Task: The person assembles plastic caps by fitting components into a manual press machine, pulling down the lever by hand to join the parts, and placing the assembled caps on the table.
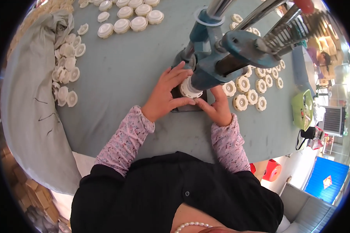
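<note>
A white round plastic piece sits beneath the head of a blue-green hand press, on its dark base. From the left, my left hand cups the piece, its thumb along the near rim and its fingers reaching up the far left side. My right hand holds it from the other side, thumb tip at the near rim close to the left thumb. The press head hides part of the right fingers. Most of the piece's top is covered by the press.
White scalloped plastic discs lie right of the press. Rounded white pieces stand in rows at the far left. More thin white parts heap beside a grey cloth bag at left. A green basket is at the right edge.
</note>
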### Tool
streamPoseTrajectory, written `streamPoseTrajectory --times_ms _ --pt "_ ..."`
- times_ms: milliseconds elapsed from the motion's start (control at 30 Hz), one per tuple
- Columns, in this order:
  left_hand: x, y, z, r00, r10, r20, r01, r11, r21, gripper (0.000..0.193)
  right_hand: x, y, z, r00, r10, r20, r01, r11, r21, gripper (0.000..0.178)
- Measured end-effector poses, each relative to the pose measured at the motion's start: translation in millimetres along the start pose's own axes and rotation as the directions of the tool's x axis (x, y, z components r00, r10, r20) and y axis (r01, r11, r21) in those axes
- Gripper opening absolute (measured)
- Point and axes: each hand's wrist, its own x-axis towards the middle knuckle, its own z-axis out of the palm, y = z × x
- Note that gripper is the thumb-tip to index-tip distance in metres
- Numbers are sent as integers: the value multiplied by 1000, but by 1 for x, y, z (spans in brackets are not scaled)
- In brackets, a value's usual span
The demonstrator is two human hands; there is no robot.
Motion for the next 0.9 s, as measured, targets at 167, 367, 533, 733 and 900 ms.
streamPoseTrajectory --times_ms 167,367,533,733,900 --pt "-7 -2 12 992 38 -119 -33 998 48 79 -2 8 -6 993 30 113 -37 998 54 56" --pt "-4 2 9 991 6 -134 2 998 55 77 -3 11 -8 989 25 148 -31 999 36 57" --pt "-4 -2 10 990 -1 -139 6 999 32 78 -4 9 -9 989 33 145 -36 999 22 56" --pt "10 -19 -7 997 56 49 -55 998 -15 78 -6 6 -6 993 77 94 -80 996 26 59" --pt "12 -2 -7 997 70 44 -74 993 92 78 -12 5 -2 994 93 57 -96 994 56 62"
